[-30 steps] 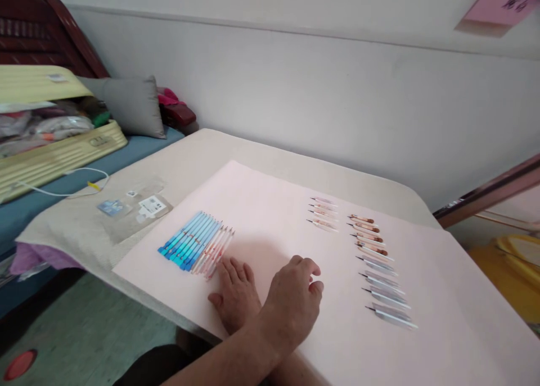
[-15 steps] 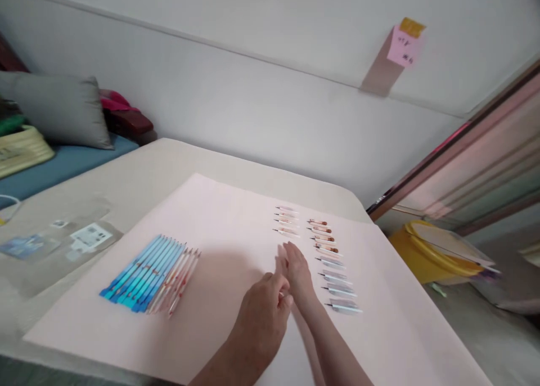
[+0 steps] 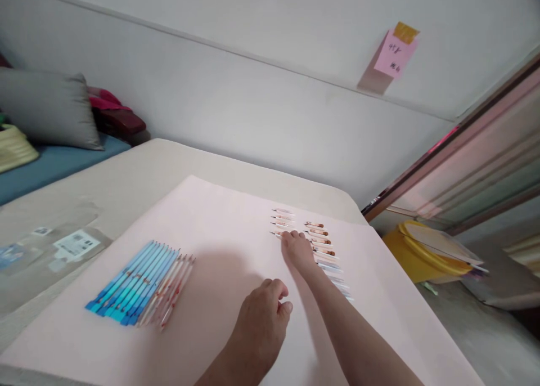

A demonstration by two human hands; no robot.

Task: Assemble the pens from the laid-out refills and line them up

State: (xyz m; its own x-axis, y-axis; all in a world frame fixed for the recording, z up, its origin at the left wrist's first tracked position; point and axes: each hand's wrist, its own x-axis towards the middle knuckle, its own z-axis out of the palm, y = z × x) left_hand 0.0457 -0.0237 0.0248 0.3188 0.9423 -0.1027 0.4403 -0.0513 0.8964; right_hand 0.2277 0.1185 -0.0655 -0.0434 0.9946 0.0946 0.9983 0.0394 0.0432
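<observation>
My right hand point(image 3: 298, 252) reaches over the white sheet with its fingers bent down and together on a slim pen point(image 3: 276, 234). The pen's dark tip sticks out to the left of the fingertips; the rest is hidden beneath them. That pen lies lowest in a short column of pale pens point(image 3: 282, 218). Close by on the right runs another column of pens with brown-patterned barrels point(image 3: 321, 241), partly covered by my right forearm. Nearer to me, my left hand point(image 3: 265, 313) hovers with curled fingers and the thumb apart, holding nothing.
Blue pens point(image 3: 135, 282) and red-and-white pens point(image 3: 169, 290) lie side by side on the left of the sheet point(image 3: 228, 206). Clear plastic packaging point(image 3: 76, 245) lies farther left. A grey cushion point(image 3: 48, 110) rests beyond; a yellow bin point(image 3: 415, 251) stands right of the table.
My right hand has moved forward, away from my left hand, onto the lowest pen of the short column. The left hand's fingers have parted from the thumb. The view has shifted slightly.
</observation>
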